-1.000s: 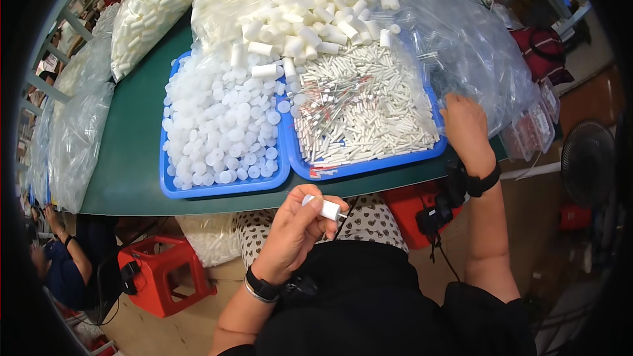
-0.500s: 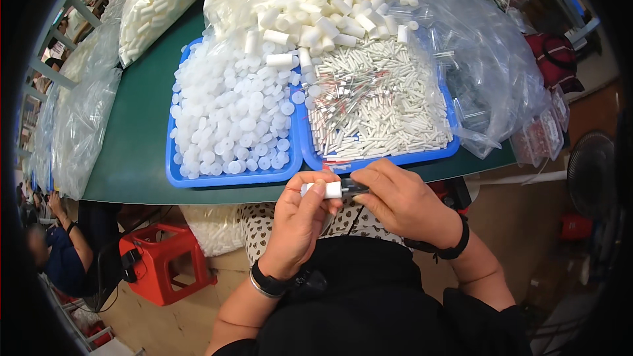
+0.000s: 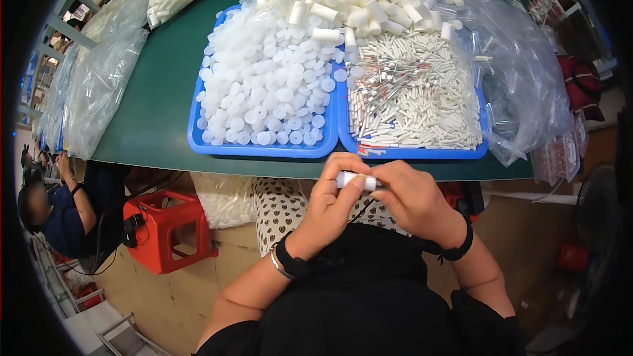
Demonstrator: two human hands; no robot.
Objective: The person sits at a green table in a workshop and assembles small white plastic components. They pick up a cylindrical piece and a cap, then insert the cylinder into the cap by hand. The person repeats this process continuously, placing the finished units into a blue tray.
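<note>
In front of the table edge, my left hand (image 3: 334, 199) is closed, thumb and fingers pinching a small white cylinder (image 3: 356, 180) held sideways. The cylinder's left part looks bluish, as if under something clear. From the other side, my right hand (image 3: 414, 199) closes its fingertips on the cylinder's right end and hides part of it. Just beyond both hands stands a blue tray (image 3: 422, 153) of thin white sticks and a bundle of metal pins with red bits (image 3: 389, 79). Left of it, another blue tray (image 3: 264, 151) is heaped with translucent round discs (image 3: 267, 105).
Behind the trays, a clear bag (image 3: 369, 3) spills thick white foam-like cylinders. Crumpled clear plastic (image 3: 521, 86) lies right of them. More bags (image 3: 105, 86) line the left. A red stool (image 3: 165, 231) stands on the floor, and a seated person (image 3: 69, 207) is beyond it.
Both hands have shifted right in the picture and come closer together. The dark tube seen between the right fingers no longer shows. The view has moved, so the trays sit further right and higher.
</note>
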